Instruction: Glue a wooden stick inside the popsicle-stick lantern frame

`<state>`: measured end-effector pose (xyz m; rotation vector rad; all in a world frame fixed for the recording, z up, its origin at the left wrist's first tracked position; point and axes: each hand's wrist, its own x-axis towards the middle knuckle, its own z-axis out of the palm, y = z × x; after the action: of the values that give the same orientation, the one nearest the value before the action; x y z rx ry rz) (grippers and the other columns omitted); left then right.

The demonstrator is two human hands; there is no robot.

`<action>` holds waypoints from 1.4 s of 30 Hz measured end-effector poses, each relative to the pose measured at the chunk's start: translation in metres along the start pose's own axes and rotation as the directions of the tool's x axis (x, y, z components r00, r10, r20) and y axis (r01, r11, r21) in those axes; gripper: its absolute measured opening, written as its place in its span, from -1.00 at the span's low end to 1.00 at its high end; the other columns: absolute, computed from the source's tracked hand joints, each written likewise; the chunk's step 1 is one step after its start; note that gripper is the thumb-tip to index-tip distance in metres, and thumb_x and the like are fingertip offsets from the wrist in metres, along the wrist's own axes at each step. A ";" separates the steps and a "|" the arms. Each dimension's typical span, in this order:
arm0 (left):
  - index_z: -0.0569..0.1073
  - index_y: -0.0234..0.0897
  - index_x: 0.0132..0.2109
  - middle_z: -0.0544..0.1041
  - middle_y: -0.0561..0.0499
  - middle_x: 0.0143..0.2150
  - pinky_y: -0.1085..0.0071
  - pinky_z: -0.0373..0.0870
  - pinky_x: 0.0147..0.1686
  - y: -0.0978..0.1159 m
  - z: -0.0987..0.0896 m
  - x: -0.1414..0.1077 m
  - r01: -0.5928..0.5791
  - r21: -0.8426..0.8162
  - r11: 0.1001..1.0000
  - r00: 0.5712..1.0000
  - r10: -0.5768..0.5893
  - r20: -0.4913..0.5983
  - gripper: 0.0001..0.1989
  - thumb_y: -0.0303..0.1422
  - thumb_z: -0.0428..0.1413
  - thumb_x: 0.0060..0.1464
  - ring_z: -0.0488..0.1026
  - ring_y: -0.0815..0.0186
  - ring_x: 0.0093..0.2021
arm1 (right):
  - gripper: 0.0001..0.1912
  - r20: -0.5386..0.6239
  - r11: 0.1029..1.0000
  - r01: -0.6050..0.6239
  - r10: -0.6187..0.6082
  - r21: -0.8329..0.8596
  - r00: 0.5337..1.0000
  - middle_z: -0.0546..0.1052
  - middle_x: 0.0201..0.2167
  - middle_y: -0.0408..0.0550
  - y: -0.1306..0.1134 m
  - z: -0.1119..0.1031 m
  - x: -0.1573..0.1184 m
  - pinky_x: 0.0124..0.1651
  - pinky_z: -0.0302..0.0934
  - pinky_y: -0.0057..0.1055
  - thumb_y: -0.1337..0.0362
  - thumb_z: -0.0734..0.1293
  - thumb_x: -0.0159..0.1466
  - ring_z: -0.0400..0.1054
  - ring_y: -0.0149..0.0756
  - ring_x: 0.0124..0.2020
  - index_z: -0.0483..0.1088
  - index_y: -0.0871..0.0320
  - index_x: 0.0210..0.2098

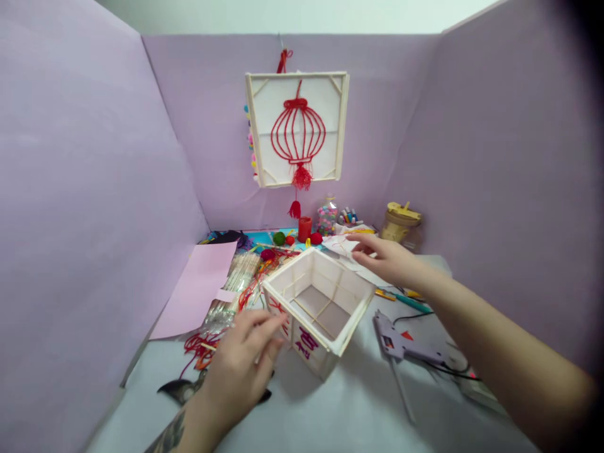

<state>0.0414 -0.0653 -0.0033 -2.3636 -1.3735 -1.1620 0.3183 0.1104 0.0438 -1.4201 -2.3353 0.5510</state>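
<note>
A white square box frame (325, 340) with thin sticks across its open inside stands on the table, red and purple marks on its sides. My left hand (248, 358) is at its left side, fingers bent and slightly apart; whether the fingertips touch the box is unclear. Beyond the box's right rear side, my right hand (377, 255) hovers over white papers (337, 245), thumb and fingers apart, holding nothing. A finished-looking square lantern (330, 113) with a red yarn lantern shape and tassel hangs at the back.
At the right lies a purple glue gun (401, 343) with a glue stick and cable. Bundled sticks (240, 277), red yarn (201, 352), a pink sheet (198, 283) and black scissors (182, 389) are at the left. A pompom jar (327, 217) and a lidded cup (400, 223) stand behind.
</note>
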 end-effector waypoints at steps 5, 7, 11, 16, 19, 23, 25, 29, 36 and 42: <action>0.14 -0.15 0.35 0.34 -0.20 0.29 0.09 0.40 0.18 -0.030 0.013 -0.009 0.247 0.027 0.969 0.967 -0.248 0.055 -0.48 -0.34 0.04 0.30 0.31 0.10 0.29 | -0.49 -0.236 0.996 0.069 -0.053 0.061 0.970 0.25 0.29 0.13 0.019 0.025 -0.078 0.14 0.31 -0.08 0.01 0.19 0.35 0.18 -0.02 0.29 0.26 0.03 0.23; 0.10 -0.14 0.38 0.31 -0.21 0.32 0.08 0.37 0.21 -0.034 0.022 -0.011 0.242 0.015 0.970 0.967 -0.242 0.082 -0.46 -0.35 0.02 0.31 0.28 0.09 0.32 | -0.52 -0.383 0.998 0.050 -0.028 0.047 0.923 0.14 0.36 0.10 0.012 0.054 -0.109 0.22 0.24 0.00 0.08 0.18 0.38 0.08 0.00 0.35 0.20 -0.04 0.27; 0.22 -0.12 0.32 0.30 -0.18 0.32 0.16 0.42 0.17 -0.030 0.031 -0.013 0.223 0.042 0.974 0.973 -0.225 0.058 -0.54 -0.39 -0.01 0.30 0.31 0.12 0.30 | -0.41 -0.508 0.977 0.204 -0.209 -0.066 0.835 -0.09 0.45 0.10 -0.008 0.115 -0.144 0.18 0.29 -0.02 0.19 0.27 0.34 -0.03 0.09 0.40 0.11 -0.07 0.33; 0.29 -0.17 0.26 0.40 -0.15 0.23 0.32 0.45 0.13 -0.018 0.029 -0.016 0.208 0.110 0.972 0.978 -0.208 -0.010 -0.56 -0.45 0.00 0.27 0.39 0.21 0.23 | -0.47 -0.489 0.929 0.317 -0.370 -0.191 0.790 -0.10 0.45 0.09 -0.007 0.140 -0.133 0.10 0.37 -0.23 0.35 0.28 0.32 0.07 0.00 0.37 0.23 -0.02 0.26; 0.28 -0.21 0.26 0.44 -0.14 0.21 0.39 0.43 0.14 -0.010 0.029 -0.019 0.181 0.120 0.976 0.983 -0.181 -0.010 -0.57 -0.47 -0.01 0.27 0.41 0.25 0.21 | -0.53 -0.526 0.941 0.291 -0.336 -0.169 0.781 0.05 0.41 0.07 -0.001 0.131 -0.123 0.07 0.38 -0.29 0.37 0.26 0.33 0.13 -0.08 0.34 0.29 0.00 0.22; 0.25 -0.24 0.27 0.44 -0.13 0.21 0.37 0.36 0.18 -0.008 0.025 -0.018 0.166 0.089 0.982 0.986 -0.167 0.007 -0.56 -0.49 -0.03 0.28 0.38 0.26 0.22 | -0.52 -0.541 0.954 0.279 -0.291 -0.106 0.789 0.15 0.37 0.06 -0.001 0.122 -0.120 0.09 0.35 -0.25 0.34 0.24 0.37 0.17 -0.11 0.31 0.25 -0.03 0.26; 0.27 -0.25 0.25 0.45 -0.14 0.18 0.33 0.37 0.16 -0.014 0.015 -0.017 0.204 0.062 0.977 0.978 -0.202 -0.044 -0.59 -0.47 -0.02 0.28 0.39 0.23 0.20 | -0.47 -0.560 0.959 0.279 -0.258 -0.049 0.787 0.14 0.37 0.10 -0.003 0.121 -0.125 0.18 0.28 -0.10 0.32 0.25 0.37 0.12 -0.06 0.34 0.19 -0.02 0.31; 0.45 -0.26 -0.06 0.52 -0.07 -0.13 0.35 0.45 -0.12 -0.036 -0.013 -0.023 0.471 0.138 0.871 0.881 -0.457 -0.123 -0.84 -0.35 0.05 0.27 0.49 0.25 -0.13 | -0.43 -0.689 0.948 0.292 -0.126 0.129 0.713 0.24 0.27 0.20 -0.008 0.131 -0.150 0.23 0.15 0.13 0.30 0.30 0.32 0.14 0.03 0.30 0.18 0.06 0.30; 0.54 -0.26 -0.26 0.54 -0.08 -0.18 0.23 0.41 -0.07 -0.059 -0.023 -0.053 0.444 0.445 0.777 0.710 -0.608 0.354 -0.88 -0.46 0.10 0.20 0.48 0.15 -0.09 | -0.75 -0.374 0.782 0.574 -0.471 0.242 0.799 0.51 -0.25 -0.02 -0.022 0.172 -0.200 -0.17 0.40 -0.43 0.49 0.24 0.31 0.45 -0.33 -0.20 0.41 0.11 -0.09; 0.46 -0.28 0.02 0.49 -0.10 0.03 0.16 0.48 -0.04 -0.074 0.007 -0.031 0.412 0.467 0.783 0.641 -0.613 0.462 -0.75 -0.25 0.10 0.28 0.48 0.22 -0.04 | -0.80 -0.312 0.752 0.598 -0.518 0.278 0.796 0.51 -0.40 -0.12 -0.024 0.187 -0.202 -0.32 0.35 -0.51 0.46 0.20 0.34 0.44 -0.42 -0.38 0.36 0.10 -0.13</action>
<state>-0.0218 -0.0407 -0.0464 -2.2147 -2.3646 -0.1647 0.2978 -0.1078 -0.1245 -0.5234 -2.1776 0.5704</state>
